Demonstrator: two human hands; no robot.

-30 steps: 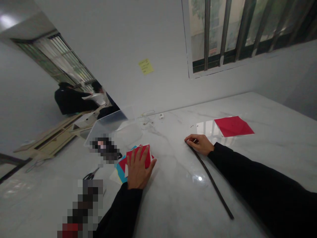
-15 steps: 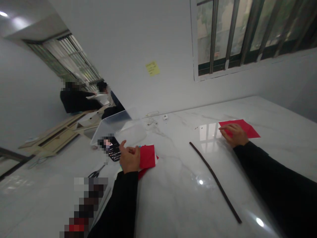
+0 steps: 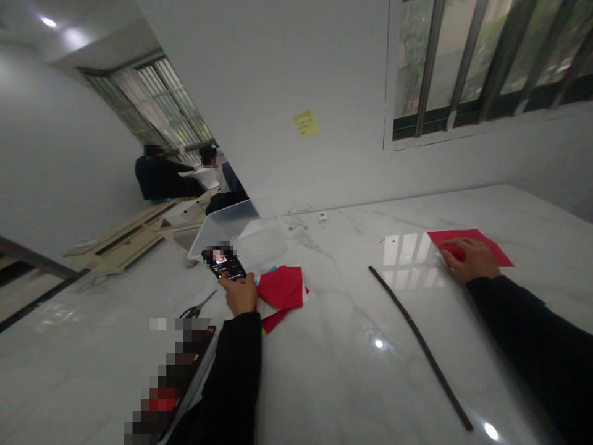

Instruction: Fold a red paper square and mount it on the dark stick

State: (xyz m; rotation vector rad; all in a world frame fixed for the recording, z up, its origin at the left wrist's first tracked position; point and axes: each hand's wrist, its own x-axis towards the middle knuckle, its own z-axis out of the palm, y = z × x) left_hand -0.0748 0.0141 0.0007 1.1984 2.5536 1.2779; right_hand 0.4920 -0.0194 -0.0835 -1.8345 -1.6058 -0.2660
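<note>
Right hand (image 3: 469,261) off the strip (image 3: 419,346), onto red paper (image 3: 486,242); sticky note (image 3: 306,123) unreadable

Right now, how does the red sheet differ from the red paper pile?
The red sheet lies single and flat under the right hand, while the pile is layered, showing white and blue edges, beside the left hand. Both are red paper on the marble table.
</note>
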